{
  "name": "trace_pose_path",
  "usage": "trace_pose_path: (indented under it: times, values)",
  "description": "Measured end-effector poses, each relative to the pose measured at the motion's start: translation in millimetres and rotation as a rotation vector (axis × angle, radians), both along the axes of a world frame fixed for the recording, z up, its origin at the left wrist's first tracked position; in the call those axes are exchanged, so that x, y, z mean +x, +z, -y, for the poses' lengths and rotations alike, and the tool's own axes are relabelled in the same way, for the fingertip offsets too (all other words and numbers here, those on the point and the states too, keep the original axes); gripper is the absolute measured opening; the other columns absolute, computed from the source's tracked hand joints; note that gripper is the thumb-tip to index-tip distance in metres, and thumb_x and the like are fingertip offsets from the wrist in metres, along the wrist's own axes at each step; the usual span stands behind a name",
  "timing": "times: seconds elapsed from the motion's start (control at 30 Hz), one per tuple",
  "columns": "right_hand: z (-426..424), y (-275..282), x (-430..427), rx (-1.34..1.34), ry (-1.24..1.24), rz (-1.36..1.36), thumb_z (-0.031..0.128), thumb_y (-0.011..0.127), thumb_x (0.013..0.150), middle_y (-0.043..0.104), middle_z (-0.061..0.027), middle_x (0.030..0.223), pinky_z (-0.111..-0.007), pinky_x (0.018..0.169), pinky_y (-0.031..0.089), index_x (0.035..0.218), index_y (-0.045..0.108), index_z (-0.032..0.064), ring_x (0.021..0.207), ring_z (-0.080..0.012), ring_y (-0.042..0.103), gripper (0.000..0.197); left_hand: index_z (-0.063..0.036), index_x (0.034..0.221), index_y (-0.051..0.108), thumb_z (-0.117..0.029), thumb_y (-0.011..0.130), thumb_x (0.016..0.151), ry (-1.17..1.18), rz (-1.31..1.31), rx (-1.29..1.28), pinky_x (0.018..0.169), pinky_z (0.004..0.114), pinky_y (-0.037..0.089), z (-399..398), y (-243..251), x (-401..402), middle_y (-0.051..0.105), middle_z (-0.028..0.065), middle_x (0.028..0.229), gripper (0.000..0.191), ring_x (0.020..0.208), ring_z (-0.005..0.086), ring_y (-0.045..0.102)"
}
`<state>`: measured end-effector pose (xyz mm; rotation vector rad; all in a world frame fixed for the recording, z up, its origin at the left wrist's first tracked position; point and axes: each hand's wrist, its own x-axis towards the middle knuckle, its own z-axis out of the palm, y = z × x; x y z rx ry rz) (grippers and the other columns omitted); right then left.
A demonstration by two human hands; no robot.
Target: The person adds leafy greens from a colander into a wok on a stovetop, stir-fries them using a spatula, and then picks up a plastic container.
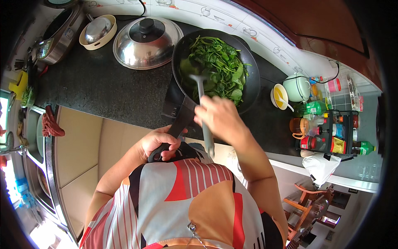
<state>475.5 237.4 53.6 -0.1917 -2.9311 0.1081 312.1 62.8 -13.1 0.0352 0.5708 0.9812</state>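
Note:
Dark green leafy vegetables [220, 62] fill much of a black wok [253, 84], heaped towards its far and right sides. The wok sits over an induction cooker [171, 104] on the counter. My left hand [160, 141] is wrapped around the wok's long black handle [180, 119]. In my right hand [219, 118] is a grey spatula [205, 130], gripped partway along its shaft. Its blurred head is inside the wok, at the left edge of the greens, where some liquid seems to lie.
Left of the wok stand a domed steel lid [149, 46], a cream basin [96, 45] holding a metal bowl [98, 29], and a rice cooker [59, 37]. On the right are a small bowl [276, 102] with yellow liquid and a spoon, a pale green enamel pot [297, 87] and a condiment rack [329, 130].

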Motion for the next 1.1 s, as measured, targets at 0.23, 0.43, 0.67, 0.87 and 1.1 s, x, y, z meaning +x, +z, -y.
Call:
trace_pose_path:
  times: [0.23,0.43,0.67,0.87,1.1]
  values:
    - [-60.8,1.9,3.7,-0.099,-0.229,-0.253,0.014,0.070,0.076,0.056,-0.0035,0.072,-0.037,0.053,0.049,0.077,0.066,0.0135,0.061,-0.0239,0.062,0.004,-0.0034,0.131,0.038,-0.001,0.058,0.078,-0.003,-0.001,-0.007,0.040,0.029,0.036,-1.7,0.8,1.0,0.047,0.0071,0.064,0.056,0.041,0.0147,0.044]
    - [-71.2,-6.1,-22.4,-0.173,-0.200,-0.256,0.019,0.070,0.079,0.055,-0.0061,0.074,-0.036,0.054,0.049,0.075,0.065,0.0103,0.063,-0.0233,0.063,0.011,-0.0020,0.129,0.038,-0.002,0.058,0.079,-0.009,0.016,0.027,0.039,0.030,0.039,-0.8,-1.4,1.9,0.048,0.0076,0.065,0.054,0.041,0.0155,0.046]
    - [-27.7,-18.6,-16.1,-0.016,-0.130,-0.032,0.024,0.072,0.077,0.052,-0.0068,0.077,-0.040,0.056,0.049,0.073,0.062,0.0124,0.065,-0.0261,0.061,0.016,-0.0017,0.129,0.037,-0.003,0.059,0.079,-0.009,0.013,0.025,0.039,0.029,0.038,2.7,-0.1,4.2,0.048,0.0076,0.064,0.054,0.041,0.0149,0.045]
    - [-98.1,37.4,14.6,-0.200,-0.284,-0.154,0.021,0.068,0.081,0.059,-0.0065,0.078,-0.038,0.059,0.049,0.085,0.069,0.0135,0.068,-0.0291,0.062,0.008,-0.0011,0.130,0.038,-0.003,0.058,0.078,-0.008,-0.001,0.025,0.039,0.029,0.038,-0.8,2.5,1.5,0.047,0.0067,0.064,0.055,0.041,0.0143,0.045]
    - [-17.4,51.0,45.9,-0.247,-0.118,0.186,0.013,0.067,0.070,0.052,-0.0073,0.071,-0.041,0.054,0.045,0.068,0.061,0.0128,0.059,-0.0284,0.059,0.007,-0.0017,0.128,0.044,0.000,0.055,0.078,0.014,-0.008,-0.013,0.037,0.029,0.038,0.7,5.1,0.1,0.047,0.0080,0.064,0.051,0.040,0.0148,0.044]
